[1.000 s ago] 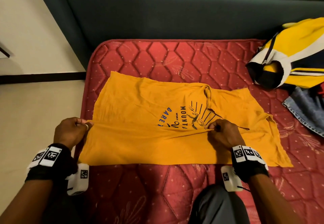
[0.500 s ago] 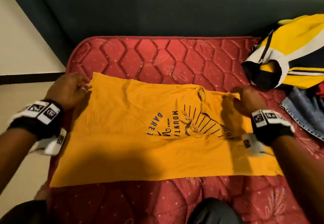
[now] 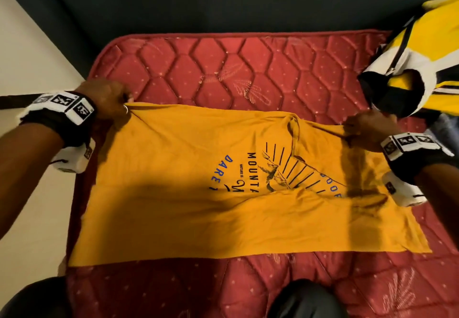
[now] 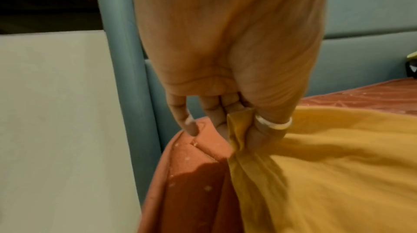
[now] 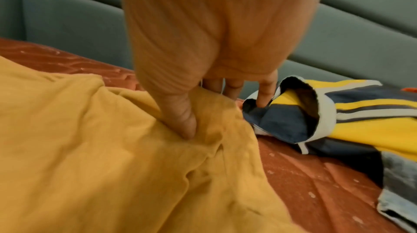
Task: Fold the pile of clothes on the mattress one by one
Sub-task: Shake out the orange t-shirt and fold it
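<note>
An orange T-shirt [image 3: 173, 193] with a dark and blue print lies spread across the red quilted mattress [image 3: 236, 69], folded lengthwise. My left hand [image 3: 116, 104] pinches its far left corner; the left wrist view shows the T-shirt [image 4: 338, 174] bunched between thumb and fingers of my left hand [image 4: 239, 129]. My right hand [image 3: 365, 128] grips the far right edge near the collar. In the right wrist view my right hand [image 5: 198, 122] has the thumb pressed into the T-shirt [image 5: 90, 147] and fingers behind the cloth.
A yellow, white and navy jacket [image 3: 422, 56] lies at the mattress's right side, with blue jeans [image 5: 397, 192] under it. A dark padded headboard [image 3: 223, 2] runs along the back. Pale floor [image 3: 29, 218] lies off the mattress's left edge. My knee [image 3: 308, 300] is at the front.
Both hands moved from the shirt's middle fold line to its far edge and took hold of the far corners. The head view tipped down and closer.
</note>
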A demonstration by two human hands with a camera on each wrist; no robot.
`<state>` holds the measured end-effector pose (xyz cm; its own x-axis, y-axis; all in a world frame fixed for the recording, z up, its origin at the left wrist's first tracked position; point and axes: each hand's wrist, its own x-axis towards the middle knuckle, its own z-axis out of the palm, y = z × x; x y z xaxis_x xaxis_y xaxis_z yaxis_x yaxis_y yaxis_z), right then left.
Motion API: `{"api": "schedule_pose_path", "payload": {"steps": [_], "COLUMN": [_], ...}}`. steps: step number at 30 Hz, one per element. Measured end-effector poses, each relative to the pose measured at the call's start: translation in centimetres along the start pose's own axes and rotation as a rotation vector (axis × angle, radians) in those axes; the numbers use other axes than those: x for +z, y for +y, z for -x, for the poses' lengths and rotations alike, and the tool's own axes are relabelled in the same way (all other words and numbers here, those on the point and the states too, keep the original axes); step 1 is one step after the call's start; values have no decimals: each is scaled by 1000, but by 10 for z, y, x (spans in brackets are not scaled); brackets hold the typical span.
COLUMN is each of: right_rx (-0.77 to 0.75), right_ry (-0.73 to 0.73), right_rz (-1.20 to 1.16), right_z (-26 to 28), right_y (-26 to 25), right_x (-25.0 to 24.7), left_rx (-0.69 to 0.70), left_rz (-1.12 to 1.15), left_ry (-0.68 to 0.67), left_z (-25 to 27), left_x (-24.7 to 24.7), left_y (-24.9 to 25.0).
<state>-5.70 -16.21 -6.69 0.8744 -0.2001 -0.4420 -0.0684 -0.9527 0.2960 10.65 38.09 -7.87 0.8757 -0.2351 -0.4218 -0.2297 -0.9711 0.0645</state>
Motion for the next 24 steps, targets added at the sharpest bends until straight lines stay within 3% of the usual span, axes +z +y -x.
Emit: {"api": "schedule_pose_path", "payload": {"steps": [4, 6, 10, 14, 15, 17, 20, 22, 24], "right_rx": [53, 60, 56, 96, 119, 163, 29, -94, -172], "right_ry": [219, 309, 297, 167, 186, 320, 511, 485, 410], "right_rz": [-162, -122, -111, -169, -208, -267, -377, -455, -461], "right_z": [47, 78, 123, 149, 153, 158, 150, 138, 126], "right_y": [19, 21, 11, -9, -12, -19, -48, -81, -112], "right_x": [-1, 7, 59, 100, 100, 93, 80, 72, 69], "left_rx": [109, 155, 152, 14, -3, 24, 166, 285, 368], "left_rz": [119, 140, 26, 9, 7, 20, 118, 158, 131], "left_ry": [278, 352, 337, 76, 77, 210, 435, 439, 345], "left_z": [61, 97, 151, 183, 190, 203, 210, 200, 183], "left_x": [-4, 8, 53, 89, 93, 97, 95, 92, 89], "left_y": [-18, -23, -22, -27, -30, -28, -1, 35, 77]}}
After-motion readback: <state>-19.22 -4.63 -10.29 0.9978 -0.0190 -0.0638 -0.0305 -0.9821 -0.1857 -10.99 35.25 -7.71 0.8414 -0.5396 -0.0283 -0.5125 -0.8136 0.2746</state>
